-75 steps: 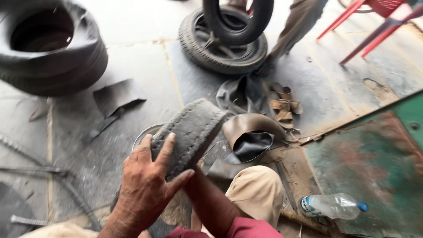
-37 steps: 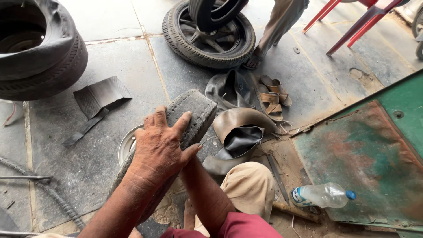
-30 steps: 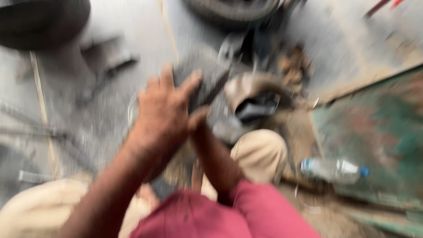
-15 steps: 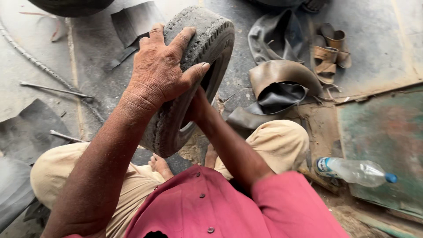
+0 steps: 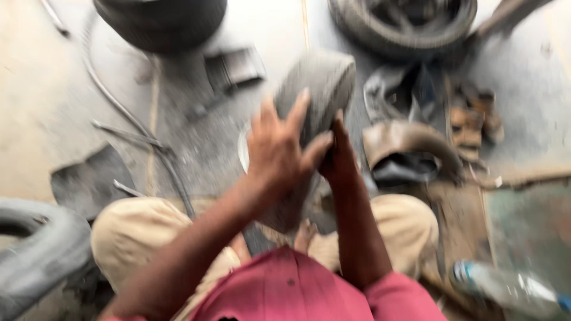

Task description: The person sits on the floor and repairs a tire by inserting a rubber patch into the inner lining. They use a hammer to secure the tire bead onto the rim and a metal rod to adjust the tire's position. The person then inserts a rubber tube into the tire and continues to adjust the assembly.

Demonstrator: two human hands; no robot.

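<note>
Compared with half a second ago, view is swinging back; small grey tyre (image 5: 318, 89) is standing upright, long axis running 1 to 7 o'clock. Left hand (image 5: 279, 148) is clasping its tread; right hand (image 5: 340, 157) is pressing its inner side, grip blurred.

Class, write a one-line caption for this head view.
Both hands, left hand and right hand, grip a worn tyre upright.

Blurred frame. Left hand (image 5: 279, 151) spread over the tread of a small grey tyre (image 5: 318, 89) held upright above the knees; right hand (image 5: 340, 156) pressed against its inner side. Plastic bottle (image 5: 505, 288) on floor, lower right.
</note>
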